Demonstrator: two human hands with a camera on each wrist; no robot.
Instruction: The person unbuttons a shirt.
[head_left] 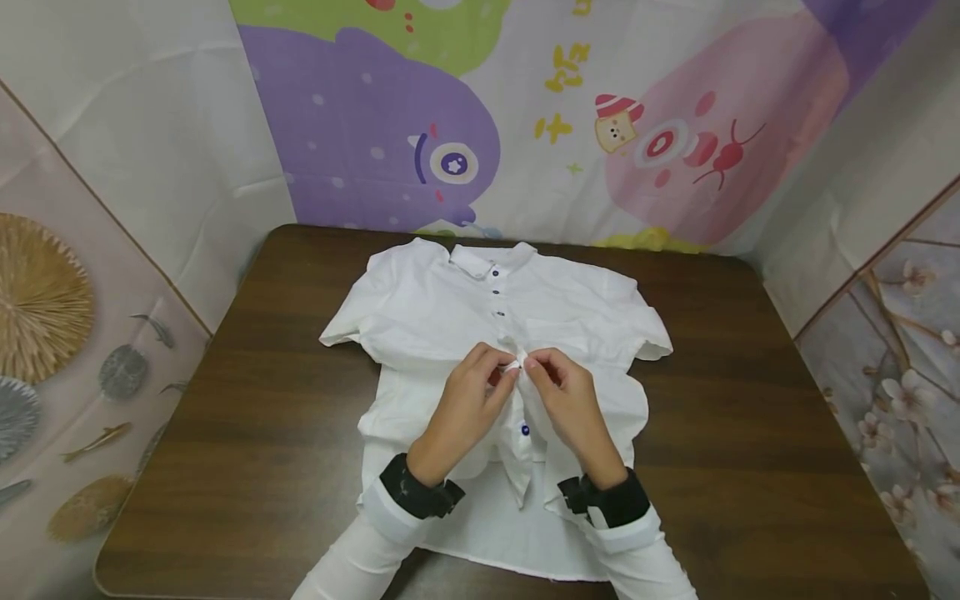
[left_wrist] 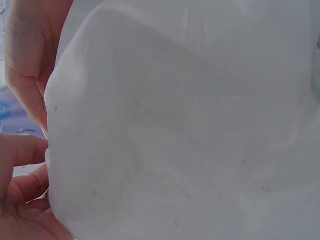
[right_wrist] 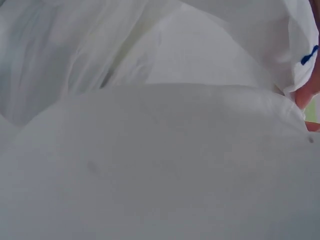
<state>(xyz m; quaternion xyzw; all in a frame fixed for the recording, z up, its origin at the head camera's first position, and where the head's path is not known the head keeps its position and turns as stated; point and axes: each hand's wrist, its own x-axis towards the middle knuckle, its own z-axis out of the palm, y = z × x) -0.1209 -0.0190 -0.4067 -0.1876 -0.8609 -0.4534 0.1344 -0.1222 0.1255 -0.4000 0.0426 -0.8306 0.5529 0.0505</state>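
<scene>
A white short-sleeved shirt (head_left: pixel 427 317) lies front up with its collar toward the back, dark blue buttons (head_left: pixel 525 430) running down its front. At mid-front, my left hand (head_left: pixel 467 402) pinches the placket edge between thumb and fingers. My right hand (head_left: pixel 567 402) pinches the fabric just beside it, and the fingertips of both nearly meet. Below them the front edges hang apart. White cloth (left_wrist: pixel 175 125) fills most of the left wrist view, covering the fingertips. Lifted cloth (right_wrist: pixel 175 160) also hides most of the right hand in the right wrist view.
The shirt lies on a dark brown wooden table (head_left: pixel 750 433) with rounded corners. Behind it hangs a cartoon-printed backdrop (head_left: pixel 375 125). Patterned panels (head_left: pixel 892 375) stand on both sides. Black straps (head_left: pixel 626 500) circle both wrists, over white sleeves.
</scene>
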